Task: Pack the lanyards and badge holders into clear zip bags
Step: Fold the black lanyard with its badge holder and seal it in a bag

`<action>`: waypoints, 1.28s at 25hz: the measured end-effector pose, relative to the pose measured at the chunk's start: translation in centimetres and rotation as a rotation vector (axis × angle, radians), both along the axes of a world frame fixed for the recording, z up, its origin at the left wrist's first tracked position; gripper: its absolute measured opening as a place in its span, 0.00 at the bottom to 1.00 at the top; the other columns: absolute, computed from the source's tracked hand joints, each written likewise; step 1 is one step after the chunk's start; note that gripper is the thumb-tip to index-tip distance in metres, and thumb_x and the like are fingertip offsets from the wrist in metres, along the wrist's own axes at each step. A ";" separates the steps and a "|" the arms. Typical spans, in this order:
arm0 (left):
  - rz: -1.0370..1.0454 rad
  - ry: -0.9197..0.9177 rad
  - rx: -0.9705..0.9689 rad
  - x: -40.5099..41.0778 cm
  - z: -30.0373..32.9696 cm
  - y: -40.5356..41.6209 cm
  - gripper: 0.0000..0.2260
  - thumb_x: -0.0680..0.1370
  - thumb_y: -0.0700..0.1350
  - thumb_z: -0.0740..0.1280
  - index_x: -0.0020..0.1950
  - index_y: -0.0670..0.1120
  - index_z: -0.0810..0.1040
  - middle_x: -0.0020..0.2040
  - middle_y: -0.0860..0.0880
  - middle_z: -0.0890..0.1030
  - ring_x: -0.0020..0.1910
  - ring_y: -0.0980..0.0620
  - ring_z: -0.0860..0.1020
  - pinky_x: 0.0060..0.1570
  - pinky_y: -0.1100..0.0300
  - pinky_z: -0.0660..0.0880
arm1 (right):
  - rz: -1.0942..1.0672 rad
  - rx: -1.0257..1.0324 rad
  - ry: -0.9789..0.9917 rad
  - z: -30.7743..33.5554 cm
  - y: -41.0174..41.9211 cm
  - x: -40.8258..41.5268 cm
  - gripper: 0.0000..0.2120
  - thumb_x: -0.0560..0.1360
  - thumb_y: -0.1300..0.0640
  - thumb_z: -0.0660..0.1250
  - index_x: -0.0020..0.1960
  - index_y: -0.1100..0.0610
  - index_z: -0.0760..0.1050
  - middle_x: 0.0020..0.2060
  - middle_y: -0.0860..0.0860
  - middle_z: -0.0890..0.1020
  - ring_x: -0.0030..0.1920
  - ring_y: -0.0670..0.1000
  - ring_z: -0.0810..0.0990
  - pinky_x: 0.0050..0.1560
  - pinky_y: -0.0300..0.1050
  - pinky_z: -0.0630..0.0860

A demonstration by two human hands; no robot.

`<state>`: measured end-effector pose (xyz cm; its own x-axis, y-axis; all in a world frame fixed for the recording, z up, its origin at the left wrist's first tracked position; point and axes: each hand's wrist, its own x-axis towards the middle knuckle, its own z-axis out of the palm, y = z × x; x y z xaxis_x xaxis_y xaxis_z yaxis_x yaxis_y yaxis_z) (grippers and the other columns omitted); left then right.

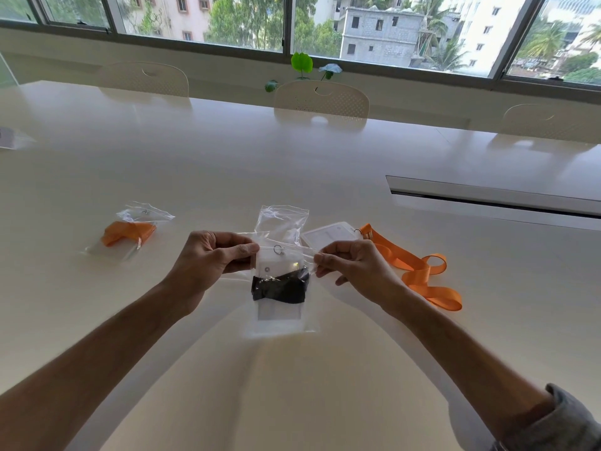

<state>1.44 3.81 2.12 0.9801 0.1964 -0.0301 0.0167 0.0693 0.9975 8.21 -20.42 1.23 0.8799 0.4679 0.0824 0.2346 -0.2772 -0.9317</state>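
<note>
Both hands hold a clear zip bag (282,323) up above the white table (292,164). Inside it are a folded black lanyard (280,288) and a badge holder (276,266) with a metal ring. My left hand (216,258) pinches the bag's top left corner at the zip strip. My right hand (353,266) pinches the top right corner. An empty clear zip bag (282,221) lies just behind. To its right lie a loose badge holder (330,236) and an orange lanyard (419,271) clipped to it. A packed bag with an orange lanyard (128,231) lies at the left.
Cream chairs (322,99) stand along the table's far side under a wide window. A long cable slot (494,198) runs across the table at the right. Another bagged item (11,138) lies at the far left edge. A small green plant (302,65) sits on the sill.
</note>
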 end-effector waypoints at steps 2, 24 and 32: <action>0.035 -0.010 0.032 0.0 0.0 -0.1 0.05 0.71 0.35 0.73 0.39 0.43 0.86 0.41 0.40 0.85 0.40 0.46 0.85 0.40 0.64 0.80 | 0.013 -0.031 -0.008 -0.1 0.1 -0.1 0.04 0.77 0.58 0.68 0.46 0.56 0.81 0.37 0.49 0.85 0.38 0.43 0.84 0.34 0.36 0.77; 0.080 -0.207 0.950 1.0 -1.1 10.9 0.35 0.66 0.59 0.77 0.70 0.50 0.70 0.69 0.50 0.69 0.64 0.54 0.70 0.62 0.60 0.68 | -0.004 0.159 0.028 0.0 19.0 0.5 0.24 0.72 0.62 0.73 0.67 0.57 0.75 0.68 0.54 0.73 0.48 0.52 0.84 0.55 0.54 0.81; 0.117 -0.076 0.973 3.3 -3.7 12.8 0.39 0.60 0.58 0.76 0.68 0.47 0.74 0.67 0.48 0.72 0.65 0.49 0.73 0.64 0.59 0.68 | 0.040 -0.340 -0.565 -2.4 20.0 0.6 0.22 0.78 0.56 0.61 0.71 0.54 0.69 0.65 0.53 0.77 0.55 0.56 0.81 0.53 0.50 0.78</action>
